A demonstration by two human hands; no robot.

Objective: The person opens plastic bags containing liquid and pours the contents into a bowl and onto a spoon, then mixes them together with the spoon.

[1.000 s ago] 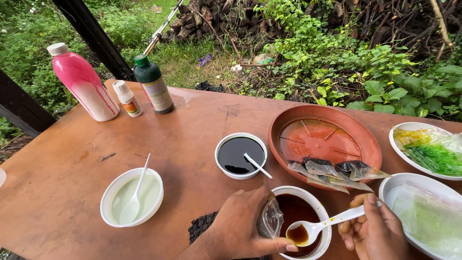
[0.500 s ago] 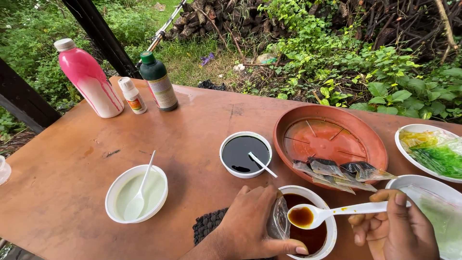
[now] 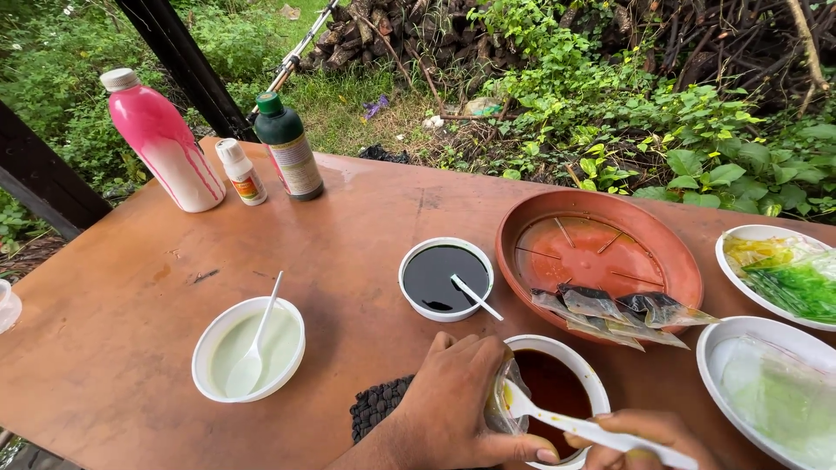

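- Left hand (image 3: 457, 409) at the near edge of the table (image 3: 366, 209), fingers curled and clenched around a small clear plastic bag (image 3: 503, 402), mouth of the bag turned toward the right hand.
- Right hand (image 3: 649, 439) at the near edge, only partly in frame; fingers pinch the handle of a white plastic spoon (image 3: 566, 422).
- Spoon long axis runs from the right hand leftward and slightly away; its bowl sits at or just inside the bag's mouth. Bag lies directly left of the right fingers, touching the spoon tip.
- Bag and spoon are held over the left rim of a white bowl of brown liquid (image 3: 557, 392).
- Just beyond: white bowl of black liquid (image 3: 444, 278) with its own spoon, mid-table.
- Terracotta dish (image 3: 601, 257) toward the right edge holds filled small bags.
- Bowl of pale green liquid (image 3: 248, 348) toward the near left.
- Pink-and-white bottle (image 3: 165, 144), small white bottle (image 3: 241, 172), dark green bottle (image 3: 290, 148) along the far left edge.
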